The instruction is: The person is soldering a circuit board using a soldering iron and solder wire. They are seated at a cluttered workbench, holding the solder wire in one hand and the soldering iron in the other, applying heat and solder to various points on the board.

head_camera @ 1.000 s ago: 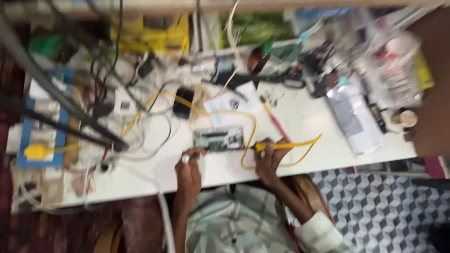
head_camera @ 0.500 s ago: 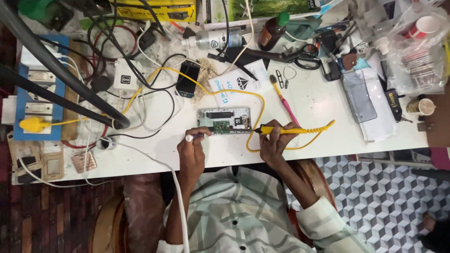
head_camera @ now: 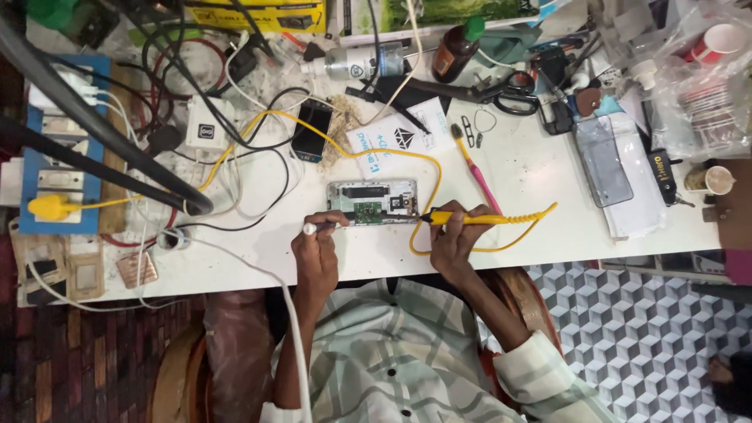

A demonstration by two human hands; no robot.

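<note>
An opened phone (head_camera: 373,201) with its green circuit board showing lies flat on the white workbench (head_camera: 540,172). My right hand (head_camera: 452,239) grips a yellow soldering iron (head_camera: 470,218); its tip points left at the phone's right end. My left hand (head_camera: 315,249) holds a thin white-tipped tool (head_camera: 323,227) with a white cable, aimed at the phone's lower left edge. Both hands rest on the bench's near edge.
A yellow cord (head_camera: 313,125) loops from a yellow plug (head_camera: 48,207) on a blue socket board (head_camera: 47,149). A black phone (head_camera: 311,130), pink toothbrush (head_camera: 475,168), scissors (head_camera: 501,86), brown bottle (head_camera: 456,48), glass panel (head_camera: 603,160) and paper cups (head_camera: 711,179) lie about. A black lamp arm (head_camera: 102,133) crosses left.
The view has shifted and sharpened; the bench now sits lower in the frame. Both hands stay at the opened phone with their tools, barely moved.
</note>
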